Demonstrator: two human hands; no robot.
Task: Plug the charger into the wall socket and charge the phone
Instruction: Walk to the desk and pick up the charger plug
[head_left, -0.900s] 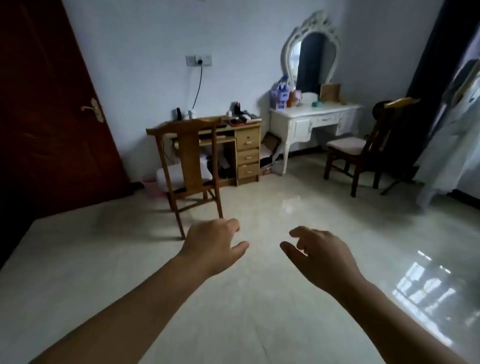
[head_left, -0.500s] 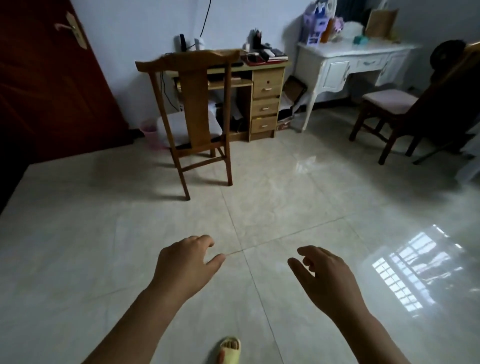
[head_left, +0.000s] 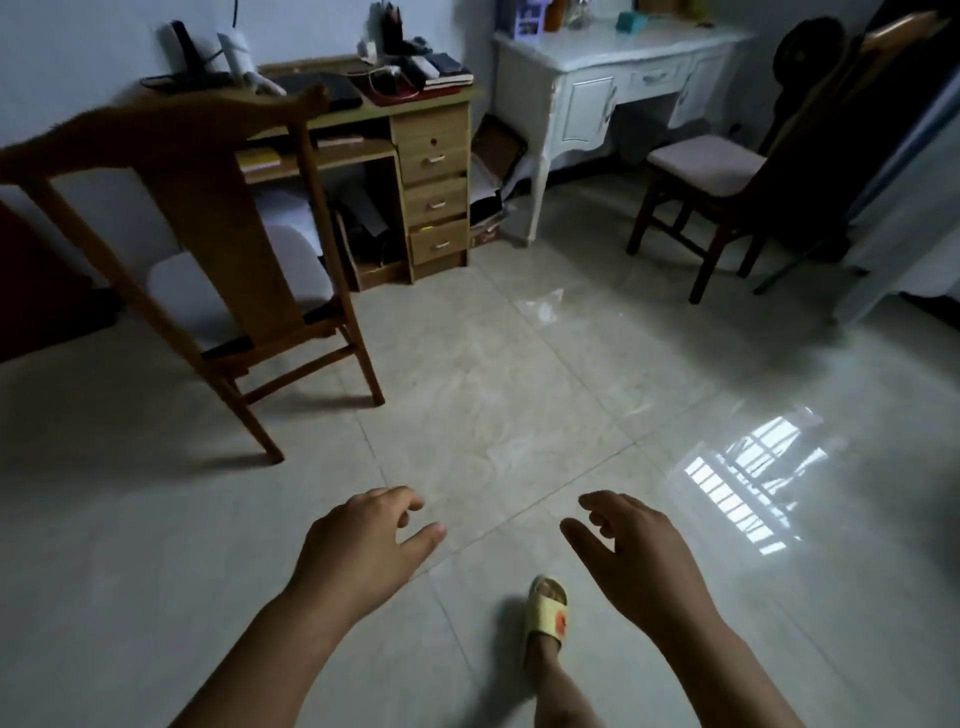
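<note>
Glossy pale tiled floor (head_left: 493, 395), bare ahead of the walker. Left hand (head_left: 358, 551) and right hand (head_left: 644, 556): both empty, fingers loosely curled and spread, held forward at waist height, probably for balance in mid-stride. Yellow slipper (head_left: 546, 610) on the leading foot, planted between the hands. Light wooden desk surface (head_left: 374, 104) with three drawers, against the far wall, cluttered with dark items; charger and phone cannot be picked out among them, and the wall socket lies above the frame. Tall-backed wooden chair (head_left: 208, 208) stands before it. Against the earlier frames: desk and chair loom larger and nearer, view tipped lower, socket and mirror gone from sight.
</note>
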